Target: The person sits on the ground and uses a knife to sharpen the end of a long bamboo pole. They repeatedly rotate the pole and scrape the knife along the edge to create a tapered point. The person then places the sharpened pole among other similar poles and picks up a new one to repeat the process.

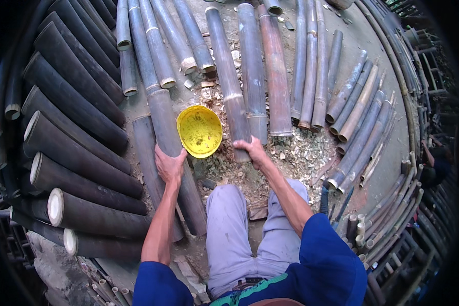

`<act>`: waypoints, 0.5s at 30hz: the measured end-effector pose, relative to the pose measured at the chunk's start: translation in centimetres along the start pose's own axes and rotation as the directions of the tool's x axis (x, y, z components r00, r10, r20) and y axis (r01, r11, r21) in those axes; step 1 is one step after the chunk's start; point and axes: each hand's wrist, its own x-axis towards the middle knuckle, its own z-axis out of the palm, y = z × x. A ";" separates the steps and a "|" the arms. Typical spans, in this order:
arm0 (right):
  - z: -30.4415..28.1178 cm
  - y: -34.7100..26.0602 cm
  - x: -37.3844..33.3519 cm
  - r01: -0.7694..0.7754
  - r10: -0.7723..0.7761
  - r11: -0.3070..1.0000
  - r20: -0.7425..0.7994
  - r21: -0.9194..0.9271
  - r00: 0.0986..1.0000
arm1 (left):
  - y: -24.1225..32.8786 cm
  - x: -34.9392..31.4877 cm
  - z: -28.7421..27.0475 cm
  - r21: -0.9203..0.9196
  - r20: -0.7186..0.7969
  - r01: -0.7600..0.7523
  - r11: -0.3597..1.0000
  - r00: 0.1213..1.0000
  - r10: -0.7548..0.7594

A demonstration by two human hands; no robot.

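My left hand (pixel 170 164) is wrapped over a thick dark bamboo pole (pixel 164 115), thumb on its right side. This pole lies lengthwise beside my left leg, next to another bamboo pole (pixel 144 140) on its left. With my right hand (pixel 253 151) I grip the near end of a second bamboo pole (pixel 224 66), thumb on top; its fingers are partly hidden. Between the two held poles sits a round yellow bowl-like container (pixel 199 131), stained inside. To the right of the second pole lie a grey bamboo pole (pixel 252 66) and a reddish one (pixel 276 76).
Thick dark bamboo sections (pixel 86 148) are stacked along the left. Thinner bamboo poles (pixel 359 137) lie at the right, near a blue-handled tool (pixel 345 204). Wood chips (pixel 301 153) cover the ground ahead of my knees. Another person (pixel 437 160) is at the far right edge.
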 end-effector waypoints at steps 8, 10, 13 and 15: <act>-1.1 4.6 -11.4 0.114 -0.136 0.975 -0.106 -0.190 0.985 | -0.5 0.2 0.4 0.111 -0.011 0.011 0.994 1.000 -0.010; -1.6 5.7 -14.2 0.138 -0.169 0.957 -0.104 -0.254 0.980 | -0.5 0.3 0.3 0.111 -0.016 0.028 0.993 1.000 -0.026; -2.4 7.1 -19.7 0.161 -0.175 0.979 -0.113 -0.122 0.978 | 0.4 0.1 0.2 0.145 -0.011 0.050 0.988 0.999 -0.049; -3.1 7.7 -23.1 0.171 -0.187 0.979 -0.159 -0.109 0.969 | 0.8 -0.2 0.5 0.150 -0.005 0.042 0.988 0.999 -0.042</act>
